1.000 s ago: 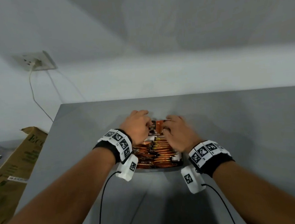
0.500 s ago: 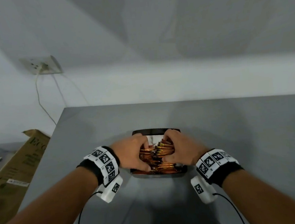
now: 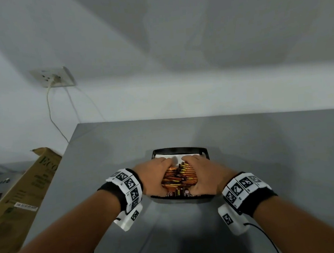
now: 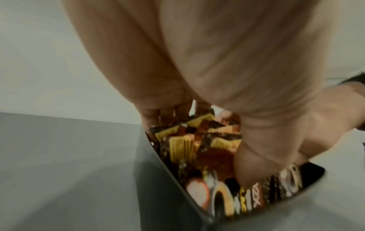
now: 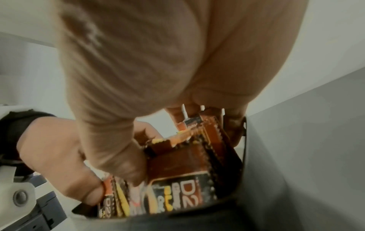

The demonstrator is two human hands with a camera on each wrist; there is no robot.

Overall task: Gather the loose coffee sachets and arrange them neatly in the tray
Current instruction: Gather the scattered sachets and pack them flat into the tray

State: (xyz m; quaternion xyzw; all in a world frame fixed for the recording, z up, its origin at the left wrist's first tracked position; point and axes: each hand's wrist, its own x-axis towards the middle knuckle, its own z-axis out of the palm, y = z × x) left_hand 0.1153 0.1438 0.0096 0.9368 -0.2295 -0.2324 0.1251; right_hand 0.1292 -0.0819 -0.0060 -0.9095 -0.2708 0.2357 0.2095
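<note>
A black tray (image 3: 179, 150) sits on the grey table, its far part showing a white liner. A packed row of orange and brown coffee sachets (image 3: 179, 177) stands on edge in its near half. My left hand (image 3: 156, 177) grips the left side of the stack, fingers curled over the sachets' far end and thumb at the near end. My right hand (image 3: 203, 174) grips the right side the same way. The left wrist view shows the sachets (image 4: 199, 150) against the tray wall (image 4: 168, 187). In the right wrist view the sachets (image 5: 183, 168) lie between both thumbs.
The grey table (image 3: 263, 148) has bare surface all round the tray. A cardboard box (image 3: 22, 197) leans beside its left edge. A wall socket (image 3: 53, 77) with a plugged cable hangs on the white wall behind. Cables run from both wrist cameras.
Both hands slid from the tray's far end toward me, pulling the sachets into a tight stack in the near half. The white liner at the far end became bare.
</note>
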